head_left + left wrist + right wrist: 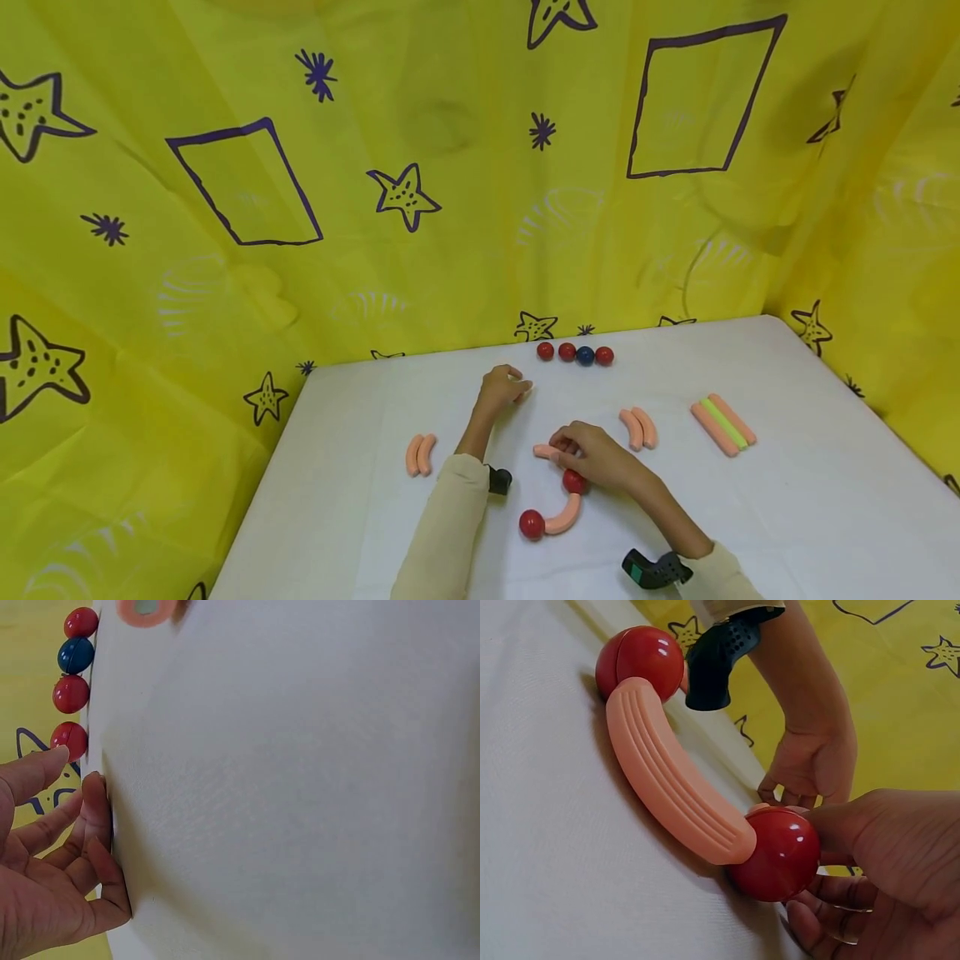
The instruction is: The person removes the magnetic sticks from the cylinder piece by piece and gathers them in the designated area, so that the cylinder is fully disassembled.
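My right hand [596, 457] pinches a curved pink toy rod [544, 451] beside a red ball [574, 482]. From that ball another curved pink rod [675, 776] runs to a second red ball [532, 524], its ends touching both. In the right wrist view, the fingers lie behind the nearer red ball [776, 855] and mostly hide the pinched rod. My left hand [504, 388] rests at the table's far side, fingers loosely bent, holding nothing. In the left wrist view, its thumb tip appears near the end red ball [69, 741]; contact cannot be told.
Red balls [545, 351] and a blue ball [585, 356] line the far edge. Curved pink rod pairs lie left [419, 455] and right [638, 428]. Straight pink rods [714, 428] flank a green rod [727, 423]. A yellow patterned curtain [480, 250] hangs behind the white table [825, 500].
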A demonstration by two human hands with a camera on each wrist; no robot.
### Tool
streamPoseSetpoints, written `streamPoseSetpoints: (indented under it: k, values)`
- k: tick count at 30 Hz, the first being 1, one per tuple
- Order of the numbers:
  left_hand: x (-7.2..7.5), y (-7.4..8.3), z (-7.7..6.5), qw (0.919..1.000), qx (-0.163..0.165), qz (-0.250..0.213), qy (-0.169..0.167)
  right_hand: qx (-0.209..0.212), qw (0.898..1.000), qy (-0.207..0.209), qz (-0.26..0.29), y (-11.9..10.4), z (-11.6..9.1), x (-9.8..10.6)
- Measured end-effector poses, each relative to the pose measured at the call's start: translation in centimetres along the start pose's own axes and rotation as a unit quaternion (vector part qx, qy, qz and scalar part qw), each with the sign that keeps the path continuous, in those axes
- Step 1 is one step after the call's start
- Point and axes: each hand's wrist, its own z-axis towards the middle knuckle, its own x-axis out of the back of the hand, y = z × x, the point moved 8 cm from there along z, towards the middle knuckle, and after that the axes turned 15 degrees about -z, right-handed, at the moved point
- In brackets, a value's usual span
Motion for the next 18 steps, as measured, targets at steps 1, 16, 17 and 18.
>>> streamPoseSetpoints:
  k: [1, 16, 17, 18]
  values:
    - [0.0, -0.2, -0.1, 1.0, 0.001, -0.003, -0.002, 0.0, 1.0, -0.002, 0.001, 0.0, -0.1, 0.0]
    - [-0.9, -0.7, -2.0, 0.995, -0.012, 0.018, -0.098, 0.004, 0.995, -0.099, -0.017, -0.4, -0.9, 0.4]
    - [-1.0, -0.7, -2.2, 0.9938, -0.015, 0.02, -0.108, 0.004, 0.994, -0.111, -0.021, -0.4, -1.0, 0.3]
    - [-1.1, -0.6, -2.4, 0.9924, -0.019, 0.022, -0.119, 0.003, 0.993, -0.119, -0.025, -0.5, -1.1, 0.3]
